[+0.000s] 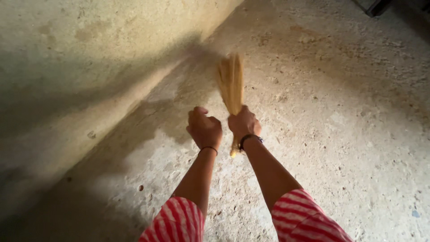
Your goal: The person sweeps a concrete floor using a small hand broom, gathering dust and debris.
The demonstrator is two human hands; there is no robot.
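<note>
My right hand grips a short straw hand broom near its bound end, with the yellow bristles pointing away from me and blurred by motion. The broom's butt end sticks out below my wrist. Just left of it, my left hand is closed into a fist with nothing visible in it, close to the right hand but apart from the broom. Both wrists wear thin dark bands, and both arms have red-and-white striped sleeves.
A rough, speckled concrete floor stretches to the right. A stained plaster wall rises on the left and meets the floor along a diagonal line. A dark object sits at the top right edge.
</note>
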